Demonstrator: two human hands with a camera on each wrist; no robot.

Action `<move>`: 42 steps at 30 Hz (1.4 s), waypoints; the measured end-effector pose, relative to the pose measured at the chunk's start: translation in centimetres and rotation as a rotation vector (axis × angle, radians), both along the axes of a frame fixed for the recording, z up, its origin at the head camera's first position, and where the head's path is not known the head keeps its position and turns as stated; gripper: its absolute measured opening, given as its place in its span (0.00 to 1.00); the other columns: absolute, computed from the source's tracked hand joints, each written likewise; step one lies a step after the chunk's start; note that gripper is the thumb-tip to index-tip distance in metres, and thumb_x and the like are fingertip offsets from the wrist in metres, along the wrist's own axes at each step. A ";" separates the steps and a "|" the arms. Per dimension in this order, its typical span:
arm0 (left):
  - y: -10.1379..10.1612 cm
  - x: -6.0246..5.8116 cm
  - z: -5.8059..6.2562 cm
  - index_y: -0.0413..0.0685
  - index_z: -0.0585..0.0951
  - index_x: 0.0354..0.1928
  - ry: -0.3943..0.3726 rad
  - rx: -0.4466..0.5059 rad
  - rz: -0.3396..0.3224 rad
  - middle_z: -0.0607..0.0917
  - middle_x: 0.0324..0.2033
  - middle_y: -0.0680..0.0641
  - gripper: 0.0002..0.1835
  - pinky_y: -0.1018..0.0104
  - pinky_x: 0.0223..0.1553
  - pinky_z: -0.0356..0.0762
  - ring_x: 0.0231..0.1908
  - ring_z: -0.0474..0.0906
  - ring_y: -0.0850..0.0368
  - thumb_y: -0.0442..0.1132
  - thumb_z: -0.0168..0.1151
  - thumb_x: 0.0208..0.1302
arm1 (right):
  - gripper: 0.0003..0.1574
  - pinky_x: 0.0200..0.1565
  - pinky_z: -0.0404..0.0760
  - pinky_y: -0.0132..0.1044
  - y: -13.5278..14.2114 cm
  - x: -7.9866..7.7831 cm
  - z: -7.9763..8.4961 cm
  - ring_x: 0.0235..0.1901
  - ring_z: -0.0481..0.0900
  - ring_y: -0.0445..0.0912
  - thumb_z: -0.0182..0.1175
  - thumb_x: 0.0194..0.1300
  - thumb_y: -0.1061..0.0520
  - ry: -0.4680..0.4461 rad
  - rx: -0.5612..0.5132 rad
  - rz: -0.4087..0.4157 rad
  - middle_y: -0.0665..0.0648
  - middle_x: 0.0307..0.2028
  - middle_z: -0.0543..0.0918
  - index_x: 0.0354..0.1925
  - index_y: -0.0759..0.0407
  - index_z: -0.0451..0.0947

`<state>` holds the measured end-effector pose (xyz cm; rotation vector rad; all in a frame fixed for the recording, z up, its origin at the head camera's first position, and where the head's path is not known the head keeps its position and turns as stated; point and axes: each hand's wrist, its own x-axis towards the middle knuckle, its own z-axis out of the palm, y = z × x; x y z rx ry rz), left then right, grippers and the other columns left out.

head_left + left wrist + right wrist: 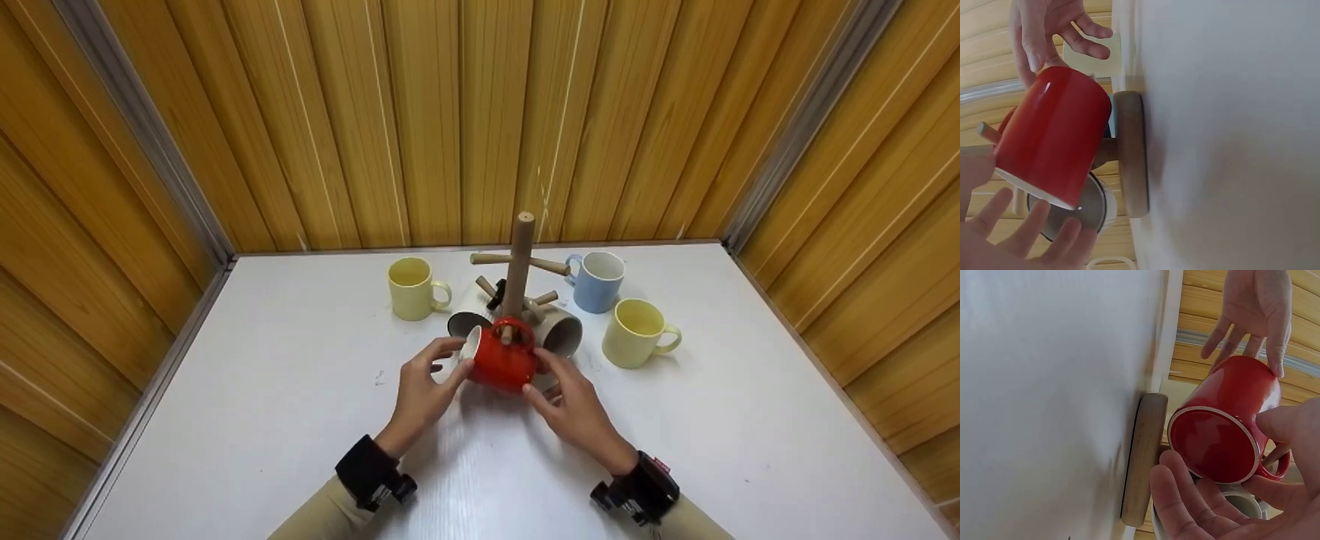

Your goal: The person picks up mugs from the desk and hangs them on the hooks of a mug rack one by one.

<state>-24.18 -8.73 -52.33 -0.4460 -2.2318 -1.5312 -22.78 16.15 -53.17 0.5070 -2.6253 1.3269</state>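
**Two Hands Help a Red Cup onto Its Peg**

The red cup (504, 364) is at the front of the wooden stand (519, 274), up off the white table (262, 420). It is tipped on its side, and a peg (507, 336) pokes through its handle (529, 331). The step in hand looks like hanging this cup up. I think the next move calls for letting the handle rest on the peg, then letting go softly so the cup does not slip off.

The left hand (421, 386) holds the cup at its rim, thumb on the near side and fingers bent around. The right hand (577, 405) pinches the bottom end, with its thumb close to the handle. I cannot tell how hard they squeeze. Both arms reach in from the near side, one on each side of the cup.

A pale cup (553, 324) is just behind, on the stand.
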 end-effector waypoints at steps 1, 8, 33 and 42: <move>0.1 0.1 0.2 0.41 0.85 0.53 0.028 -0.014 0.026 0.89 0.48 0.44 0.17 0.41 0.48 0.82 0.50 0.84 0.42 0.39 0.72 0.65 | 0.37 0.37 0.85 0.35 0.0 0.0 0.0 0.35 0.82 0.49 0.68 0.68 0.57 -0.004 0.001 0.000 0.60 0.54 0.79 0.71 0.59 0.69; 1.3 0.5 2.2 0.41 0.83 0.57 0.173 -0.078 0.121 0.87 0.52 0.47 0.21 0.50 0.58 0.78 0.54 0.81 0.50 0.37 0.74 0.62 | 0.35 0.35 0.85 0.33 0.4 0.1 0.3 0.33 0.83 0.49 0.68 0.69 0.57 -0.019 -0.020 0.007 0.61 0.52 0.80 0.71 0.54 0.70; 4.8 -2.4 4.1 0.34 0.72 0.70 0.043 -0.272 -0.031 0.74 0.67 0.32 0.38 0.40 0.71 0.64 0.69 0.68 0.36 0.45 0.73 0.64 | 0.16 0.33 0.84 0.40 2.5 -3.7 5.5 0.32 0.81 0.44 0.68 0.67 0.62 0.307 -0.004 -0.069 0.54 0.39 0.87 0.53 0.62 0.84; 5.3 -2.9 4.3 0.36 0.72 0.70 -0.015 -0.288 -0.051 0.73 0.69 0.35 0.35 0.39 0.72 0.60 0.72 0.64 0.37 0.45 0.70 0.66 | 0.20 0.40 0.82 0.45 3.1 -6.7 7.3 0.39 0.81 0.52 0.67 0.69 0.61 0.252 0.116 -0.075 0.63 0.48 0.86 0.58 0.61 0.82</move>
